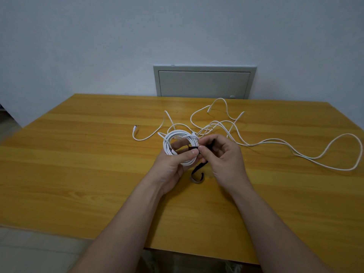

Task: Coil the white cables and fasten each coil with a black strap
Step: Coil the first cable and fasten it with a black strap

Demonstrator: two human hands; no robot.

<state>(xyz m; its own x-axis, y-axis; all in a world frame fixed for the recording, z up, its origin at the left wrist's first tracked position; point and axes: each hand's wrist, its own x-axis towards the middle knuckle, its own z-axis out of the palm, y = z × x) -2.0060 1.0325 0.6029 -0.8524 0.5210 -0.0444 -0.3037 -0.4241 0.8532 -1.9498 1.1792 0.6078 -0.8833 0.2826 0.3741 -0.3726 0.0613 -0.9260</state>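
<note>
**Coil in your left hand, strap pinched at its edge**

Your left hand grips the white coil, thumb pressed over its lower loops; your other fingers show through the ring. Your right hand pinches the black strap right against the coil's near edge. Where the strap meets the cable is hidden between your fingertips, so whether it wraps round is unclear. Its loose tail curls onto the tabletop below your fingers. Beyond them, loose white cables sprawl tangled.
</note>
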